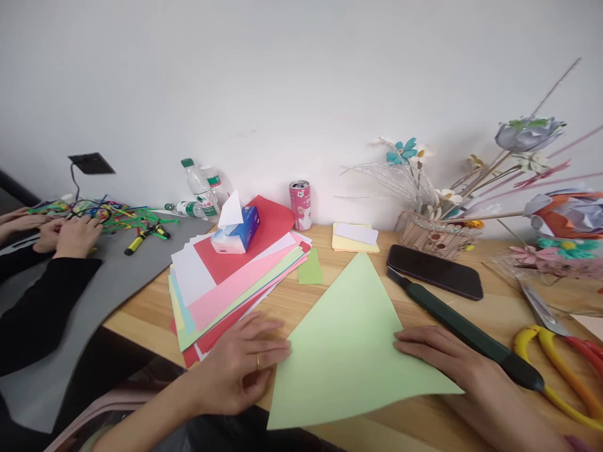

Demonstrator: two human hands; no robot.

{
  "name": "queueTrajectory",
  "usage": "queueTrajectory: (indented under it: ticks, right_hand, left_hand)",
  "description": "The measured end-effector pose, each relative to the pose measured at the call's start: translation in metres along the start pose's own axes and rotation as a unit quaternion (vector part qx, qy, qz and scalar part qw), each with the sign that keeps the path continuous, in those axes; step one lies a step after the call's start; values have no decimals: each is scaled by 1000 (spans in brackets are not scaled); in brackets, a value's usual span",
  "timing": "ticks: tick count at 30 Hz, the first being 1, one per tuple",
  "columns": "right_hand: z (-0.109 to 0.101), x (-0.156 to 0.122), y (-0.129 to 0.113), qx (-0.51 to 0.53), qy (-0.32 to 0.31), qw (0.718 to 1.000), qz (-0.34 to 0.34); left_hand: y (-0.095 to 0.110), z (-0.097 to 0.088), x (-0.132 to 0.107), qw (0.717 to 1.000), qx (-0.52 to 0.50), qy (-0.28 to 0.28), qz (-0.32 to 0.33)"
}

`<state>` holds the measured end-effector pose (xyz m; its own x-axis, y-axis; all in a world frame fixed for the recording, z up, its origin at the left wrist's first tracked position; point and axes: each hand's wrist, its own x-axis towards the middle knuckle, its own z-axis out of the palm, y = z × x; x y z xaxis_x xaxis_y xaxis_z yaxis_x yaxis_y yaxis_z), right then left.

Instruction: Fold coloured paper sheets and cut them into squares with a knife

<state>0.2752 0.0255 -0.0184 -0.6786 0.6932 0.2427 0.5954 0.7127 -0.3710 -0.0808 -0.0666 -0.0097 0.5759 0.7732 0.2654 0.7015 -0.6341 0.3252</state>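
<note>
A light green sheet of paper [343, 351], roughly triangular with its point away from me, lies before me, its near edge curving up a little. My left hand [242, 361], a ring on one finger, touches the sheet's left edge with outstretched fingertips; its thumb is bent apart from the paper. On the right edge, my right hand [452, 361] has its fingers over the paper, while the near right corner overlaps the hand. Its thumb is mostly hidden. Just past the right hand lies a dark green, long-handled cutter-like tool [466, 326].
Left stand a stack of coloured paper [245, 282], a tissue box [242, 229] and a pink can [300, 204]. A phone [433, 271], scissors [546, 314] and craft flowers [438, 232] are right. A co-worker's hands [78, 235] work among wires at far left, near pliers [146, 237].
</note>
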Motion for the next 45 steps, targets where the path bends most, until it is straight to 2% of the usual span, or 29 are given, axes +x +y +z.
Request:
queueTrajectory:
  ticks: [2,5,7,10,13,21,25,29,34,39,45]
  right_hand:
    - [3,2,0,-4,4,1000,12]
    - [5,6,-3,-1,21,999,39]
    - [5,9,-7,1,34,997,68]
    - [4,15,-11,18,32,994,104]
    - [2,20,-12,47,8,989,138]
    - [-1,30,-9,80,-19,976,200]
    - [-7,35,-6,104,-34,970,218]
    - [-11,38,-5,118,-28,968,219]
    - [-5,32,0,128,-17,971,200]
    - [2,29,5,100,11,979,178]
    - [1,31,2,77,2,982,173]
  left_hand:
    - [2,4,1,999,-5,26,-29]
    - [4,14,6,988,-46,103,-102]
    - [6,20,13,966,-104,135,-196]
    - [12,23,24,912,-190,141,-335]
    - [16,24,32,884,-218,156,-384]
    - [12,31,33,847,-277,156,-426]
    - [11,32,33,835,-262,164,-455]
    - [10,33,31,844,-233,155,-459]
    - [9,32,31,848,-252,151,-440]
    - [7,28,34,855,-247,171,-422]
    - [5,23,39,866,-232,151,-417]
